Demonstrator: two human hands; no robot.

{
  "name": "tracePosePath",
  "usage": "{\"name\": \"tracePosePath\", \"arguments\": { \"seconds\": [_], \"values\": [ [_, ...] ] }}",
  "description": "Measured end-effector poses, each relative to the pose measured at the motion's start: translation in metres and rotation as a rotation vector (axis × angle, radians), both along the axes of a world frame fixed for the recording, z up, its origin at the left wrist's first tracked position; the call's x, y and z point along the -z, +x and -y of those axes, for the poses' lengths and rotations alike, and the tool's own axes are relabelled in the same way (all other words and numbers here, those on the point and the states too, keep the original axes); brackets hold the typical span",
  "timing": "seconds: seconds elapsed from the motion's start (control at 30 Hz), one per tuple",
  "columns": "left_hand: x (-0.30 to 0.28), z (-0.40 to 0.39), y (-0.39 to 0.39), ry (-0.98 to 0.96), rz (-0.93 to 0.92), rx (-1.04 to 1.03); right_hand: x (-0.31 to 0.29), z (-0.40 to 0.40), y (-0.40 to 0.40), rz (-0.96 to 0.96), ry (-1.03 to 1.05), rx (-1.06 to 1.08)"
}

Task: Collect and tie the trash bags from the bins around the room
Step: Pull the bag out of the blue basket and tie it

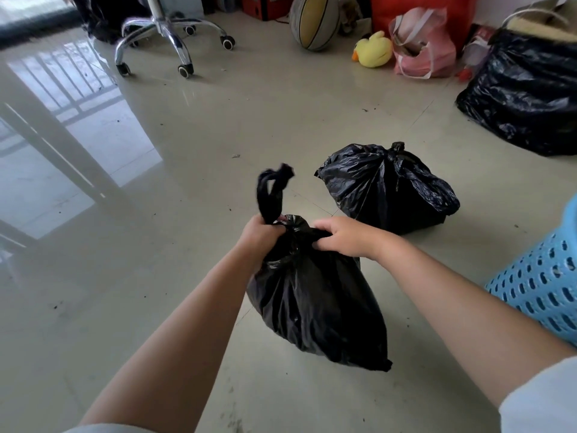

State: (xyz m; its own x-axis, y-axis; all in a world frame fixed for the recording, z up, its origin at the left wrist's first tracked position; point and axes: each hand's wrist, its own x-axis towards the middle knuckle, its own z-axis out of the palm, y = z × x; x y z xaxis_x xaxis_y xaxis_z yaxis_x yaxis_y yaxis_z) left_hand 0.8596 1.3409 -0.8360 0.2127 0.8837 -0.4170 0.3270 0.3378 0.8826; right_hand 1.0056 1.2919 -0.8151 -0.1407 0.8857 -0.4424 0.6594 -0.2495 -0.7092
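A full black trash bag (315, 301) stands on the tiled floor in front of me. My left hand (260, 235) grips one twisted handle of it, and that handle's loop sticks up above my fist. On the other side of the bag's mouth, my right hand (342, 237) pinches the gathered plastic. The mouth between my hands is partly pulled together. Behind it to the right sits a second black trash bag (387, 189), knotted at the top. A third, larger black bag (527, 95) lies at the far right.
A light blue perforated bin (543, 282) stands at my right. An office chair base (168, 35) on castors is at the back left. A ball (313, 21), a yellow duck toy (373, 50) and a pink bag (423, 45) line the back wall.
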Motion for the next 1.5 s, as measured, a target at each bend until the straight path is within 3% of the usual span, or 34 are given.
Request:
{"name": "tracePosePath", "arguments": {
  "seconds": [0.1,0.3,0.43,0.6,0.67,0.73,0.8,0.93,1.23,1.33,1.5],
  "values": [
    [-0.003,-0.001,-0.004,-0.291,0.325,-0.004,0.000,0.000,0.007,-0.024,-0.022,0.037],
    [0.009,0.006,0.004,-0.354,0.599,-0.038,0.003,0.000,0.005,0.057,-0.009,0.001],
    [0.015,0.009,0.007,-0.314,0.564,0.022,0.002,0.006,0.004,0.071,-0.046,-0.064],
    [0.019,0.015,-0.003,-0.158,0.272,0.159,0.000,0.015,0.013,-0.065,-0.376,-0.164],
    [0.026,0.018,-0.006,-0.122,0.274,0.136,0.004,0.016,0.016,-0.096,-0.317,-0.053],
    [0.032,0.021,-0.005,-0.091,0.322,0.124,0.013,0.012,0.017,-0.018,-0.081,0.091],
    [0.039,0.022,-0.001,-0.040,0.370,0.099,0.018,0.010,0.015,-0.039,0.011,0.154],
    [0.042,0.025,0.003,-0.017,0.427,0.063,0.021,0.011,0.011,-0.144,-0.059,0.125],
    [0.031,0.029,0.003,0.010,0.308,0.007,0.034,0.013,0.004,-0.316,-0.120,0.258],
    [0.022,0.030,0.007,0.007,0.318,-0.039,0.029,0.008,0.005,-0.236,-0.091,0.247],
    [-0.005,0.019,0.017,-0.127,0.490,-0.147,0.013,0.000,0.008,0.097,0.079,0.067]
  ]
}}
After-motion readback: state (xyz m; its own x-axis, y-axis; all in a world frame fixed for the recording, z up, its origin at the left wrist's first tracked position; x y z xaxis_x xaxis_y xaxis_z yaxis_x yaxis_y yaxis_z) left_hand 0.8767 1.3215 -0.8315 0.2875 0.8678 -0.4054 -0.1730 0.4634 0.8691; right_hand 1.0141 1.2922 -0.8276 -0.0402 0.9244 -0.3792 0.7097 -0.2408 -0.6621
